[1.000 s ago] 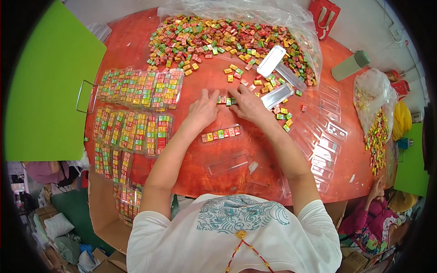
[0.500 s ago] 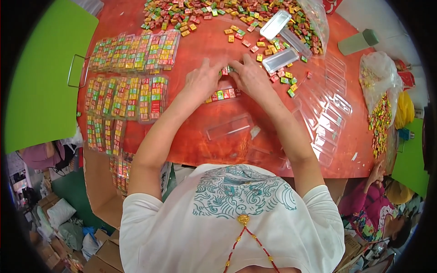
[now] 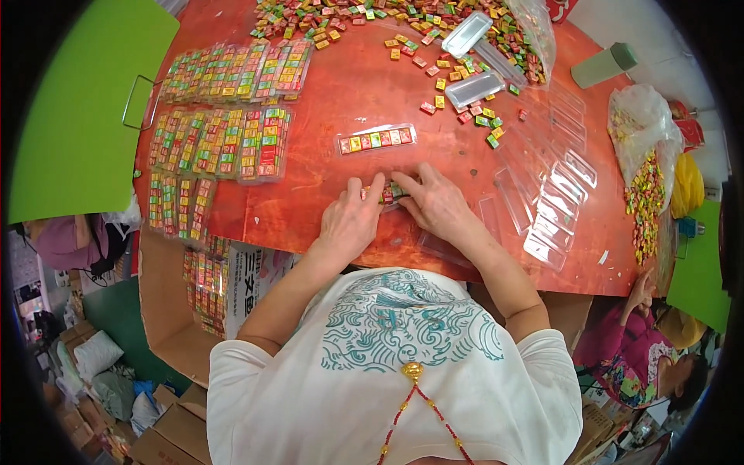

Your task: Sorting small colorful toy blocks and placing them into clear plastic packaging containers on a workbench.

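Note:
Close to the table's near edge, my left hand (image 3: 351,220) and my right hand (image 3: 442,204) pinch a short row of small block-shaped wrapped candies (image 3: 388,193) from its two ends. The candies are red, green and dark, partly covered by my fingers. Just beyond them lies a clear plastic tray (image 3: 341,149) holding one row of red, yellow and green candies. A clear tray (image 3: 443,249) rests under my right wrist, partly hidden.
Filled candy packs (image 3: 225,139) lie in rows at left. A loose candy heap (image 3: 341,17) spreads along the far side, with two clear trays (image 3: 474,89) near it. Empty clear trays (image 3: 554,205) fan out at right. A bottle (image 3: 601,67) and a candy bag (image 3: 643,132) are farther right.
Both hands have come toward me, away from the row-filled tray, which now shows in full. The fingers have closed on a row of candies near the table's front edge.

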`<control>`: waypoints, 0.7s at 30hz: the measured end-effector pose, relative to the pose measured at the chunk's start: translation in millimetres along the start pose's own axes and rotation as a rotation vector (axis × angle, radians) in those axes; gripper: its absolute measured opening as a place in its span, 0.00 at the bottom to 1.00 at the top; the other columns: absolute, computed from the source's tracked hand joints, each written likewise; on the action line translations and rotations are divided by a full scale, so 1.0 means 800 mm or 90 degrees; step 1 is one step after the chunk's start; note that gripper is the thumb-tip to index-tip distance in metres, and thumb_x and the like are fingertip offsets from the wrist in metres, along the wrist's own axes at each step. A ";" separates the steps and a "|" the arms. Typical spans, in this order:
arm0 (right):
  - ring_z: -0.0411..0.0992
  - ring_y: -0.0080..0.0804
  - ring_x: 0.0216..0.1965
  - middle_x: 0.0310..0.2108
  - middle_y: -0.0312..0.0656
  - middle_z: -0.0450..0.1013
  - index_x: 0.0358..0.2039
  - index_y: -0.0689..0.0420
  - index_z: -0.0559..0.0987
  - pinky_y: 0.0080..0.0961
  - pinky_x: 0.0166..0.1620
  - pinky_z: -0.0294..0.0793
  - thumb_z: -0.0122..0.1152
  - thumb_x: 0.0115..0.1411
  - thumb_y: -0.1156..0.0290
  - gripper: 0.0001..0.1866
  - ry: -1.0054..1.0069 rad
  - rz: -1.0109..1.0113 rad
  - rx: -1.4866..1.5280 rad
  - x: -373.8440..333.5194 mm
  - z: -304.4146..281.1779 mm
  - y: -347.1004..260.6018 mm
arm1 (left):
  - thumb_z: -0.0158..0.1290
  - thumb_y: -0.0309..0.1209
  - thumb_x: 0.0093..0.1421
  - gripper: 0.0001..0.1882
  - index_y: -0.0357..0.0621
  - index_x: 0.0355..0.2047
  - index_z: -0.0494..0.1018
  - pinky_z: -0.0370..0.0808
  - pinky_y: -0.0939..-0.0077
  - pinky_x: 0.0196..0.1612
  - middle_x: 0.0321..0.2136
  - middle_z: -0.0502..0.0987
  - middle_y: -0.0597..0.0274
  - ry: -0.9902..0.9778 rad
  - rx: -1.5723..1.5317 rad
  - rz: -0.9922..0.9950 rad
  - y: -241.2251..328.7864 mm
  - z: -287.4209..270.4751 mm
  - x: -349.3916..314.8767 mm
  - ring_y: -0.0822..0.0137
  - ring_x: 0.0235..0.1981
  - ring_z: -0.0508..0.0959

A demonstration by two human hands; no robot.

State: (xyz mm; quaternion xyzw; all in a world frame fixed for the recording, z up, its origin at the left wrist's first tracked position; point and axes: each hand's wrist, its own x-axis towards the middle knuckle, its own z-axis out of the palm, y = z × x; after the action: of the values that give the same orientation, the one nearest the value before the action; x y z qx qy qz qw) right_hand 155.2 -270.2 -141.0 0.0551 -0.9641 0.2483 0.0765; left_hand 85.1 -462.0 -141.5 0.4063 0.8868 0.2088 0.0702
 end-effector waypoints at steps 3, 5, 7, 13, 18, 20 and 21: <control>0.74 0.48 0.39 0.40 0.48 0.69 0.52 0.56 0.75 0.39 0.40 0.76 0.64 0.58 0.71 0.20 0.027 0.038 0.055 -0.006 -0.008 0.006 | 0.53 0.31 0.63 0.25 0.42 0.60 0.65 0.79 0.54 0.32 0.40 0.68 0.47 -0.001 -0.092 -0.038 0.002 -0.012 -0.013 0.45 0.33 0.79; 0.74 0.49 0.38 0.41 0.48 0.70 0.51 0.56 0.75 0.39 0.40 0.76 0.63 0.59 0.72 0.19 0.040 0.066 0.055 -0.010 -0.012 0.010 | 0.53 0.31 0.63 0.25 0.41 0.60 0.65 0.78 0.53 0.32 0.40 0.68 0.47 0.043 -0.108 -0.039 -0.009 -0.004 -0.022 0.46 0.34 0.79; 0.74 0.49 0.39 0.40 0.48 0.70 0.51 0.55 0.75 0.39 0.39 0.76 0.62 0.59 0.73 0.18 0.028 0.062 0.057 -0.012 -0.004 0.015 | 0.53 0.30 0.63 0.26 0.38 0.61 0.64 0.77 0.56 0.35 0.43 0.68 0.47 0.066 -0.133 -0.064 -0.016 0.004 -0.030 0.46 0.37 0.78; 0.74 0.48 0.39 0.39 0.47 0.70 0.49 0.56 0.76 0.38 0.40 0.76 0.62 0.58 0.75 0.17 0.035 0.037 0.041 -0.017 0.005 0.017 | 0.58 0.39 0.59 0.36 0.38 0.65 0.60 0.63 0.41 0.56 0.61 0.61 0.42 0.140 0.023 0.047 -0.007 0.018 -0.031 0.43 0.58 0.66; 0.74 0.49 0.41 0.41 0.48 0.70 0.49 0.58 0.75 0.39 0.41 0.76 0.62 0.57 0.75 0.18 0.051 0.057 0.056 -0.019 0.009 0.014 | 0.56 0.43 0.60 0.41 0.40 0.68 0.54 0.48 0.33 0.66 0.70 0.51 0.48 -0.014 0.044 0.033 -0.012 0.048 -0.029 0.44 0.71 0.48; 0.73 0.50 0.42 0.42 0.49 0.69 0.49 0.59 0.75 0.39 0.42 0.76 0.62 0.57 0.75 0.18 0.060 0.074 0.056 -0.017 0.014 0.009 | 0.56 0.43 0.60 0.42 0.40 0.69 0.54 0.47 0.33 0.66 0.70 0.50 0.48 -0.005 0.054 0.044 -0.021 0.048 -0.027 0.45 0.71 0.48; 0.73 0.50 0.42 0.42 0.49 0.69 0.49 0.59 0.75 0.39 0.42 0.76 0.62 0.57 0.75 0.18 0.061 0.075 0.054 -0.016 0.016 0.006 | 0.56 0.43 0.60 0.42 0.40 0.69 0.53 0.47 0.33 0.66 0.71 0.50 0.48 0.003 0.065 0.053 -0.025 0.046 -0.025 0.45 0.72 0.48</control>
State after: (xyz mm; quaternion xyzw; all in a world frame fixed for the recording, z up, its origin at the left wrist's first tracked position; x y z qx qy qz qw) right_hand 165.2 -271.4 -156.7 -0.0107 -0.9494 0.2956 0.1054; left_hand 95.3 -477.4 -184.7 0.4453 0.8789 0.1666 0.0388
